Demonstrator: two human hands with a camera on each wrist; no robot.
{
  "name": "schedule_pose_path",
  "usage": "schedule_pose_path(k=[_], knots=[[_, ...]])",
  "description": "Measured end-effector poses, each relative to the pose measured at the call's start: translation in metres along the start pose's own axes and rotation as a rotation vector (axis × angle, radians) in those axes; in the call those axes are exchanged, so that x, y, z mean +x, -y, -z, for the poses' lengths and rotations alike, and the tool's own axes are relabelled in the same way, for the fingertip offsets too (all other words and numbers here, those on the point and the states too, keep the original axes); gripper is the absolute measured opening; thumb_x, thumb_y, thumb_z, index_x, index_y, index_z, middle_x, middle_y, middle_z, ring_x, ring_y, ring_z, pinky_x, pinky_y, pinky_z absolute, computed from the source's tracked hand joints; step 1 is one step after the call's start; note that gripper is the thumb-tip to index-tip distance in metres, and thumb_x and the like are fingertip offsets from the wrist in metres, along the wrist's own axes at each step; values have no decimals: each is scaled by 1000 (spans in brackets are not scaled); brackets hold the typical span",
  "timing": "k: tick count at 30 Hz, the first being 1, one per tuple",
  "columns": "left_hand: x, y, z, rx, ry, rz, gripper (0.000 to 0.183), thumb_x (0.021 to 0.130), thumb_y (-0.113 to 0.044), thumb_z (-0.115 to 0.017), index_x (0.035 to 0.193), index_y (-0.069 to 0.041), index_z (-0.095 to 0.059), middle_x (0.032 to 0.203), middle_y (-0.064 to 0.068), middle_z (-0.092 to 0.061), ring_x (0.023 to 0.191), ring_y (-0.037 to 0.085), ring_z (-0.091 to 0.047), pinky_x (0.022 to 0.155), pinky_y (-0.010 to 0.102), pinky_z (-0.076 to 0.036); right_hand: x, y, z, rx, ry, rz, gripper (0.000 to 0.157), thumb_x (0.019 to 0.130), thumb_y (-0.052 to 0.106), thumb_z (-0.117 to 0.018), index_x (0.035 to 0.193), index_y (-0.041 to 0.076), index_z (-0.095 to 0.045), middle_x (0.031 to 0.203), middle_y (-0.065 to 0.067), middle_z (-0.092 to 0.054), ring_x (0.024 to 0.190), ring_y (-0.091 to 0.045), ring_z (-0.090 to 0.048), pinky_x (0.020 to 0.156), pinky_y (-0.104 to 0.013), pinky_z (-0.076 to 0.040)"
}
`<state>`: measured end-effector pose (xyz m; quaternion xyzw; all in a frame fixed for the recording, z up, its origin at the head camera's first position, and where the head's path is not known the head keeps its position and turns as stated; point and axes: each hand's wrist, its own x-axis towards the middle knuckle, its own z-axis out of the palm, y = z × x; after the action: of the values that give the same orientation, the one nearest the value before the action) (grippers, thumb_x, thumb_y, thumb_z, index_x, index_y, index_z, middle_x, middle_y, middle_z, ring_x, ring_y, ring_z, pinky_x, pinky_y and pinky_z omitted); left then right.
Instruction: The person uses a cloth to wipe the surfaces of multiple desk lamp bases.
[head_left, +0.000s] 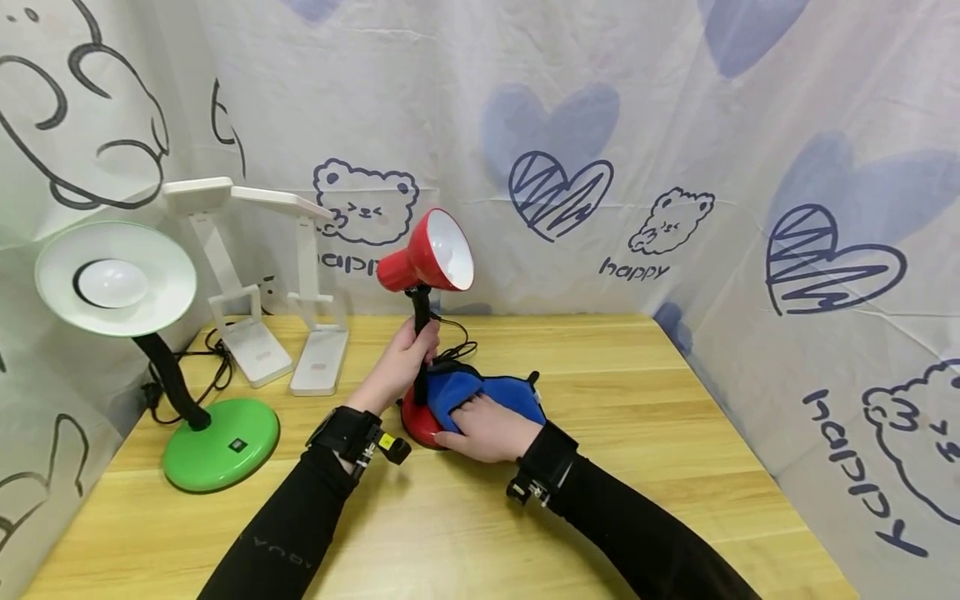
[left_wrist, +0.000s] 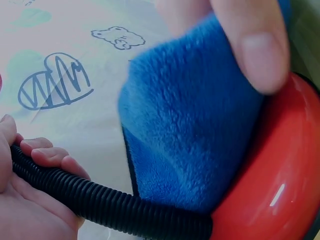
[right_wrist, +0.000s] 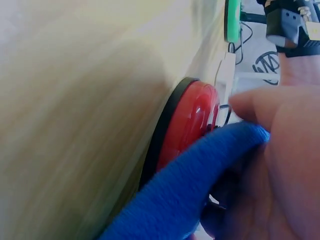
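A red desk lamp [head_left: 405,268] with a black ribbed neck [left_wrist: 115,204] stands upright near the middle of the table, its shade facing right. My left hand [head_left: 396,367] grips that neck below the shade, fingers curled round it. In my right hand [head_left: 489,429] is a fluffy blue cloth [left_wrist: 185,110], edged in black, held between thumb and fingers at the lamp's red base [right_wrist: 190,120]. Part of the cloth covers the base, and the rest spreads over the table to its right. The left wrist view shows the right fingers [left_wrist: 260,55] over the glossy base.
On the left stands a green desk lamp [head_left: 221,446] with its shade raised. Behind it are two white folding lamps [head_left: 320,362] [head_left: 258,350]. Black cords [head_left: 457,342] lie at the back. A printed curtain [head_left: 555,125] encloses the wooden table [head_left: 660,467].
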<state>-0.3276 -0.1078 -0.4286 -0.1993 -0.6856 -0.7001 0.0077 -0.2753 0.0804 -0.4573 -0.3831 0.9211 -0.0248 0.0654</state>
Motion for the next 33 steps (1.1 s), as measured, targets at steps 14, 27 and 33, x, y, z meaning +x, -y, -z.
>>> schedule_pose_path(k=[14, 27, 33], knots=[[-5, -8, -1, 72, 30, 39, 29, 106, -27, -39, 107, 1, -41, 79, 17, -42, 76, 41, -43, 73, 36, -41, 45, -11, -12, -82, 23, -101, 87, 90, 77, -18, 137, 14, -54, 149, -6, -43, 144, -26, -28, 117, -51, -19], [2, 20, 5, 115, -31, -5, 37, 103, -43, -40, 107, -6, -42, 77, 7, -43, 70, 25, -45, 68, 33, -40, 4, 3, 4, -87, -121, 44, 33, 98, 32, -48, 67, 22, -50, 67, 6, -52, 65, -12, -53, 66, -29, -44], [2, 18, 4, 106, -35, 9, 33, 103, -41, -40, 105, -9, -42, 77, 6, -43, 71, 27, -45, 68, 33, -40, -23, 12, 11, -44, -79, 71, 34, 97, 33, -51, 65, 22, -48, 60, 8, -41, 55, -9, -43, 57, -24, -35]])
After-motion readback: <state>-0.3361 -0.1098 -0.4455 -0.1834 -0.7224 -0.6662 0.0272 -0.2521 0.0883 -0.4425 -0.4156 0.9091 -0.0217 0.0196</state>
